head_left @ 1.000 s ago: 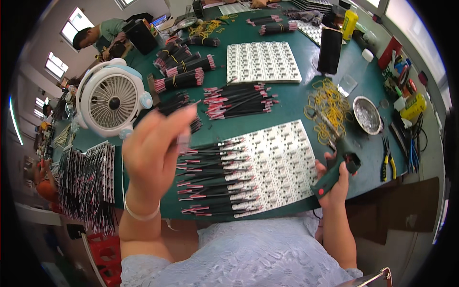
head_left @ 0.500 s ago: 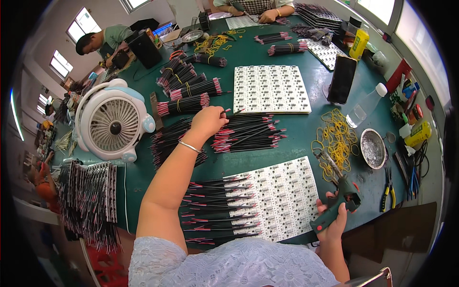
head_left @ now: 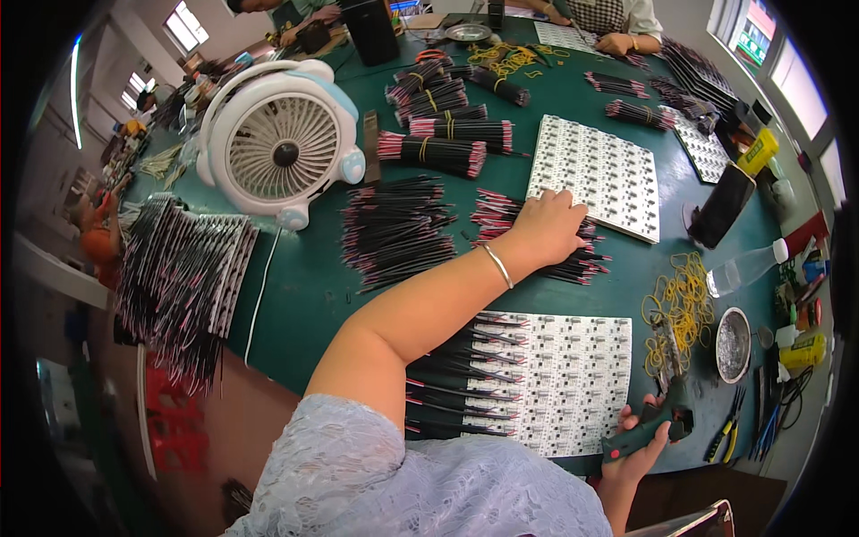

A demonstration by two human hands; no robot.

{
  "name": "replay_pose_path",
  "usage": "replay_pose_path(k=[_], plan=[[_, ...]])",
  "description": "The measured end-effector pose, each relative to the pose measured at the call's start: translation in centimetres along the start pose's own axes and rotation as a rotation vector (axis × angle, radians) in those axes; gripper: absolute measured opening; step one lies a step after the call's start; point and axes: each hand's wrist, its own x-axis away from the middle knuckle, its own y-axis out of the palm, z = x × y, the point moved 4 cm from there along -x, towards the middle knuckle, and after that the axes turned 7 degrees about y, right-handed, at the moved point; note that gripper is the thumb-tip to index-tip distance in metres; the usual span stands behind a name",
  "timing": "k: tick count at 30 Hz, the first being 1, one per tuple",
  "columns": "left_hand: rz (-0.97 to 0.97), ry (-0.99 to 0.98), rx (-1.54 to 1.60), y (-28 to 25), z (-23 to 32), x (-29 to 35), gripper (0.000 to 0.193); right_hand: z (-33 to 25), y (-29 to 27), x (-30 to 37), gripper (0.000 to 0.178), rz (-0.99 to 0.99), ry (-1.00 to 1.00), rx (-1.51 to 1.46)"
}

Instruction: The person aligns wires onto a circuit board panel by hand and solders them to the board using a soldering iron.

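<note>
My left hand [head_left: 548, 231] reaches over a loose pile of black wires with red and white ends [head_left: 492, 213], close by the near edge of a stack of white circuit boards [head_left: 598, 170]. Its fingers are bent; whatever they pinch is hidden. At the lower right my right hand [head_left: 637, 458] grips a green soldering gun [head_left: 646, 431], whose metal tip points away from me. In front of me lies a white circuit board panel [head_left: 573, 380] with rows of small parts. Black wires [head_left: 461, 380] stick out from its left side, partly covered by my left arm.
A white fan [head_left: 284, 152] stands left, beside another wire pile [head_left: 398, 233] and tied bundles [head_left: 438, 152]. Wired boards [head_left: 183, 282] hang over the left edge. Rightward are yellow rubber bands [head_left: 684, 300], a metal bowl [head_left: 733, 345], pliers [head_left: 729, 428], a bottle [head_left: 747, 268]. Co-workers sit beyond.
The view has swung, so the table appears shifted right and up. My left hand has moved rightward across the wire pile, toward the board stack. My right hand still grips the soldering gun.
</note>
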Motion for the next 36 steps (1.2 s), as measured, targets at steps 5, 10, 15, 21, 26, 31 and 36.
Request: replay_pose_path(k=[5, 10, 15, 21, 26, 31, 36], plan=[[0.131, 0.009, 0.032, -6.5, -4.4, 4.1, 0.038, -0.5, -0.3, -0.1, 0.041, 0.022, -0.03, 0.03], [-0.103, -0.38, -0.096, -9.6, -15.4, 13.4, 0.046, -0.5, 0.2, -0.2, 0.042, 0.021, -0.012, 0.034], [-0.419, -0.324, -0.077, -9.3, -16.2, 11.6, 0.046, -0.6, 0.0, -0.2, 0.042, 0.001, -0.041, 0.06], [-0.192, -0.287, -0.044, -9.4, -17.6, 13.1, 0.028, -0.2, -0.3, -0.2, 0.042, 0.002, -0.037, 0.051], [0.016, -0.511, 0.013, -12.1, -15.1, 13.7, 0.017, -0.6, -0.3, -0.3, 0.042, 0.016, -0.018, 0.05], [0.888, -0.326, 0.65, -14.1, -12.3, 21.3, 0.017, -0.4, 0.2, -0.2, 0.043, -0.013, -0.036, 0.079], [1.023, -0.31, 0.644, -13.0, -9.5, 24.6, 0.02, -0.6, 0.4, -0.1, 0.044, 0.047, -0.038, 0.104]])
